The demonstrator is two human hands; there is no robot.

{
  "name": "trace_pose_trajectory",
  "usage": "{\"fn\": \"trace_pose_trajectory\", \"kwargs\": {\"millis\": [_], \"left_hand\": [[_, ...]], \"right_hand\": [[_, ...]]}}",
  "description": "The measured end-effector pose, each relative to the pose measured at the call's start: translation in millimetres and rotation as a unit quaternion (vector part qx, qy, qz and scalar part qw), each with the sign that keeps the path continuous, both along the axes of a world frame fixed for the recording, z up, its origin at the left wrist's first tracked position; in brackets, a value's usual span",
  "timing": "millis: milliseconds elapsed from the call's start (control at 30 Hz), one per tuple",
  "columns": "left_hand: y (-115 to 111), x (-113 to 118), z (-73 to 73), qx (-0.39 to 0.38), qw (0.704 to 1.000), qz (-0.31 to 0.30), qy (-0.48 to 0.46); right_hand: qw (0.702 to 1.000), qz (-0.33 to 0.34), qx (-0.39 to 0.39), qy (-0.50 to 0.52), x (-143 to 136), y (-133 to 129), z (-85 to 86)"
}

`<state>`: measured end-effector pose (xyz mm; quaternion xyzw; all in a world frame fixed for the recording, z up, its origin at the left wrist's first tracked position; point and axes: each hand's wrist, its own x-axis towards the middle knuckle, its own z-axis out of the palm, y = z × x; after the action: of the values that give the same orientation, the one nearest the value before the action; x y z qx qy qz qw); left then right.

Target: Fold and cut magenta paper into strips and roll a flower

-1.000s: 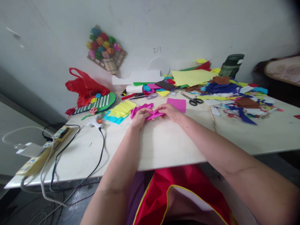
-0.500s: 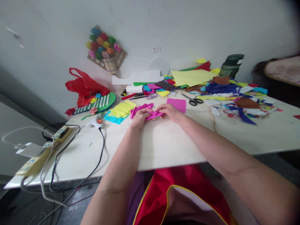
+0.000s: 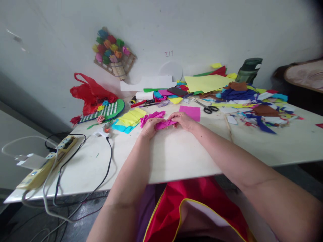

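A folded pink paper (image 3: 163, 125) is pinched between my two hands above the white table (image 3: 176, 158). My left hand (image 3: 150, 127) closes on its left part, and my right hand (image 3: 182, 121) grips the right end. Just beyond my left hand lie other folded pink pieces (image 3: 152, 116). A flat pink sheet (image 3: 193, 113) rests behind my right hand. Yellow folded paper (image 3: 132, 116) overlaps blue paper (image 3: 123, 126) to the left.
Black scissors (image 3: 210, 109) lie behind my right forearm. Colourful scraps (image 3: 264, 111) and a green bottle (image 3: 248, 71) are at the right. To the left are a power strip (image 3: 50, 161) with cables, a red bag (image 3: 91, 90) and a green board (image 3: 111, 111).
The pink paper between my hands looks slightly flatter, and my fingers have shifted a little on it. Nothing else has visibly moved.
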<state>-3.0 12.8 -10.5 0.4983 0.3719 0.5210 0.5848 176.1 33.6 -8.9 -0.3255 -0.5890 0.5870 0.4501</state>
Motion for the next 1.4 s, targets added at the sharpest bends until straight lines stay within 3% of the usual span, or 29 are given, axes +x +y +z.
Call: {"fn": "trace_pose_trajectory", "kwargs": {"millis": [167,333,500,800,1400], "left_hand": [[-5,2,2.4,-0.010,1.000,-0.009,0.016],[-1,1,-2.4,0.025,0.999,-0.009,0.018],[2,0,-3.6,0.059,0.995,0.014,0.079],[4,0,-5.5,0.129,0.973,0.059,0.183],[8,-1,-8.6,0.149,0.969,0.055,0.188]], "right_hand": [[1.000,-0.008,0.003,-0.007,-1,1,-1.1],[1.000,0.003,-0.016,0.005,1,-1,2.0],[0.998,0.000,-0.050,0.032,2,-1,4.5],[0.996,-0.062,-0.044,-0.049,-1,2,-0.6],[0.987,-0.093,-0.019,-0.126,-2,0,1.1]]}}
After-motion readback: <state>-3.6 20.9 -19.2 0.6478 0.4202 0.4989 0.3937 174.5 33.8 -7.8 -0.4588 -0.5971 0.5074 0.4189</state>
